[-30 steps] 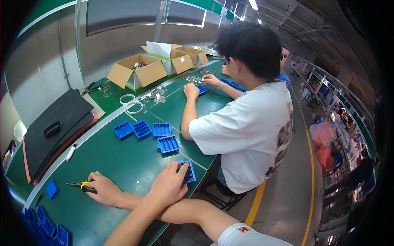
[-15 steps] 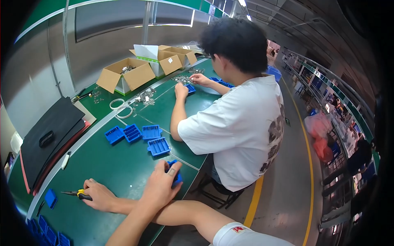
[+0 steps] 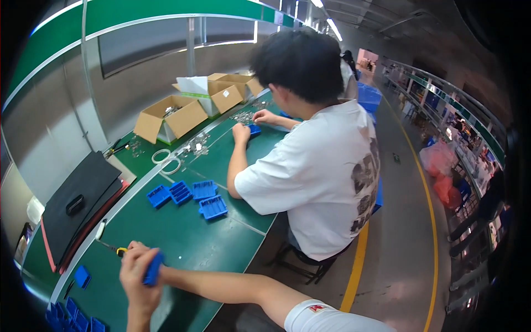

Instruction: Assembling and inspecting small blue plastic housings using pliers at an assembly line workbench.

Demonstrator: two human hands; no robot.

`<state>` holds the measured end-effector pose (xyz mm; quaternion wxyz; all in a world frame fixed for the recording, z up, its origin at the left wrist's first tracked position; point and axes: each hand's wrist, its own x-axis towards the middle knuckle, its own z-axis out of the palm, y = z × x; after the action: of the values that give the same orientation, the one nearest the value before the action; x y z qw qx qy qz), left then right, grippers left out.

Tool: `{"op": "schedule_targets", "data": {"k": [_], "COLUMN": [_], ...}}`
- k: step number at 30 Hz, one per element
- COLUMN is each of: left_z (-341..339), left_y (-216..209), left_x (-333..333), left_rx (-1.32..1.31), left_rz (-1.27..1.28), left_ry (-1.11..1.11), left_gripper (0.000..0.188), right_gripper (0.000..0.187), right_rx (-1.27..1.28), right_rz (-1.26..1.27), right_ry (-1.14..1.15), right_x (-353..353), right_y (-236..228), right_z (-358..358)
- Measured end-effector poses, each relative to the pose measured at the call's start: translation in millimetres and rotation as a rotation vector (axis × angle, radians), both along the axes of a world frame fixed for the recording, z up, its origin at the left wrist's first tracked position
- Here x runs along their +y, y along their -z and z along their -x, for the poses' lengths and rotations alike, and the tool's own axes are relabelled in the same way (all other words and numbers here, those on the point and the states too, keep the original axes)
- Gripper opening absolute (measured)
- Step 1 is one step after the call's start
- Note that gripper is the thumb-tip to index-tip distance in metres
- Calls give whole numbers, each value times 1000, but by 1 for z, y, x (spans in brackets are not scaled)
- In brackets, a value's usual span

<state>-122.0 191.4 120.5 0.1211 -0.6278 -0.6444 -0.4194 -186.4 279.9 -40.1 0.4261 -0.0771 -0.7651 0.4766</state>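
Note:
My left hand (image 3: 139, 283) comes up from the lower edge, closed around a small blue plastic tray (image 3: 154, 270) held tilted above the table. Behind it, my right forearm reaches across from the right, and my right hand (image 3: 134, 244) is mostly covered by the left one. Yellow-handled pliers (image 3: 121, 252) stick out from the right hand, jaws toward the far left. Beyond my hands, several blue slotted trays (image 3: 213, 207) lie grouped on the green table (image 3: 221, 249). More blue pieces (image 3: 74, 316) are heaped at the near left, with a single blue piece (image 3: 82, 276) beside them.
A co-worker (image 3: 310, 171) in a white shirt sits at right, hands on a blue tray. Open cartons (image 3: 171, 119), loose metal parts (image 3: 196, 145) and white rings (image 3: 167, 160) lie farther back. Black sheets (image 3: 80, 207) stand at left. A white-handled tool (image 3: 100, 228) lies near the table divider.
My left hand has swung left with the blue tray, from above the table's right edge to in front of my right hand. The view has shifted slightly; the right hand still grips the pliers.

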Motion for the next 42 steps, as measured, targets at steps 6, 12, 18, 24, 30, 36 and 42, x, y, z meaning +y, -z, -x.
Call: {"op": "schedule_targets", "data": {"k": [6,12,18,24,30,36,42], "left_z": [89,114,119,120,124,122,119], "left_y": [59,80,80,74,76,78,79], "left_x": [-85,-117,-135,-136,-132,-133,-131], "left_rx": [-417,-625,-626,-606,-496,-456,-462], "left_rz": [-44,-110,-261,-281,-300,-300,-307], "left_ry": [-385,-416,-436,-493,-471,-489,-513], "left_gripper": [26,32,28,26,23,22,22], "right_gripper": [29,21,21,18,23,22,22], "right_rx": [-95,-538,-678,-655,-707,-691,-686], "right_rz": [155,292,301,396,351,320,311], "right_ry": [-167,-493,-548,-605,-632,-638,-623], "right_x": [4,-27,-47,-43,-41,-43,-43], "right_y": [-76,-100,-107,-99,-104,-104,-100], "right_z": [-45,-59,-72,-72,-70,-69,-70]}}
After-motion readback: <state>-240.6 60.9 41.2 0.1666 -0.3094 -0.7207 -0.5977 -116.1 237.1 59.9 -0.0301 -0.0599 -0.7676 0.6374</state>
